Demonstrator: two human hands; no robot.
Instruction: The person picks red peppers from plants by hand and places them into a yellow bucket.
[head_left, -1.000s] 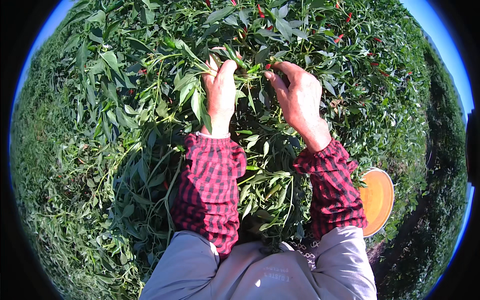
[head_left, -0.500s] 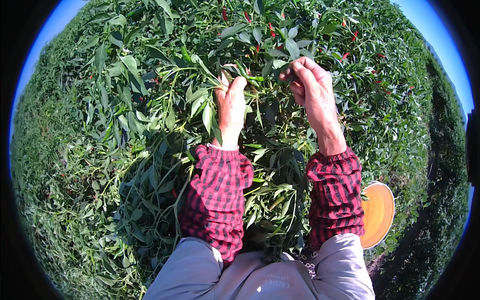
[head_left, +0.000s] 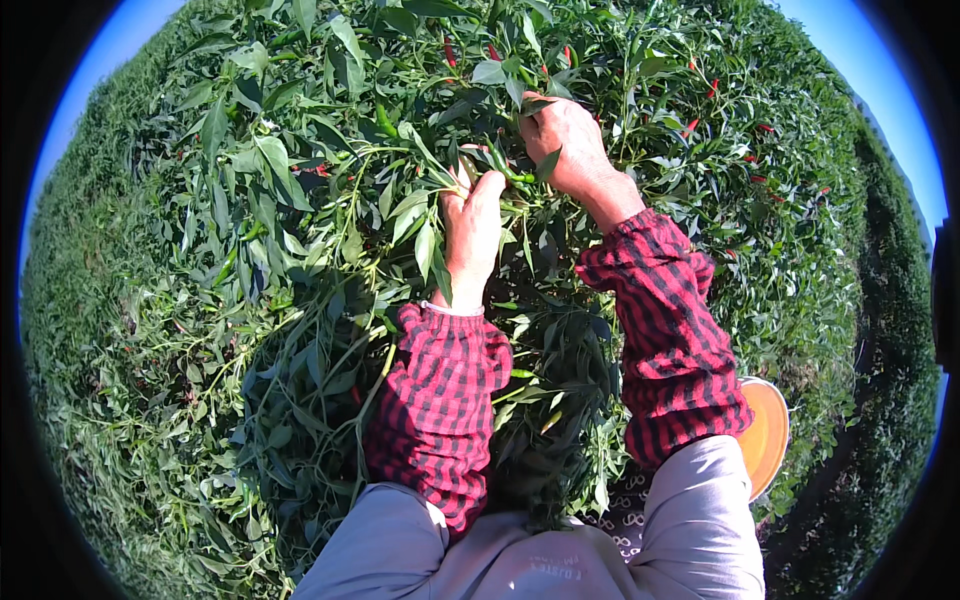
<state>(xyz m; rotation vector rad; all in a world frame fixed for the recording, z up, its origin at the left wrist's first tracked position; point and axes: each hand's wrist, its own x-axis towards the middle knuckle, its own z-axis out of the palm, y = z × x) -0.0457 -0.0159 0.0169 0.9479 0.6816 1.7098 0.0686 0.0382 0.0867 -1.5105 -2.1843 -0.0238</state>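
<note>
My left hand [head_left: 470,230] is closed round a leafy chili pepper branch [head_left: 432,180], thumb up. Just beyond its thumb hang green chili peppers [head_left: 508,170] on the same plant. To the right and slightly farther off, my right hand [head_left: 568,145] is bent inward with its fingers curled at the foliage. Leaves and the back of the hand hide what those fingers hold, if anything. Several red chili peppers [head_left: 449,52] show among the leaves beyond both hands.
Dense chili plants [head_left: 180,330] surround my arms on all sides. An orange round container [head_left: 765,440] with a pale rim stands by my right leg. Farther right runs a dark shaded strip [head_left: 850,480] between rows. More red peppers [head_left: 692,128] dot the plants at the right.
My right hand has moved left and farther away, into the leaves beside the left hand. My left hand keeps its hold on the branch, shifting only slightly.
</note>
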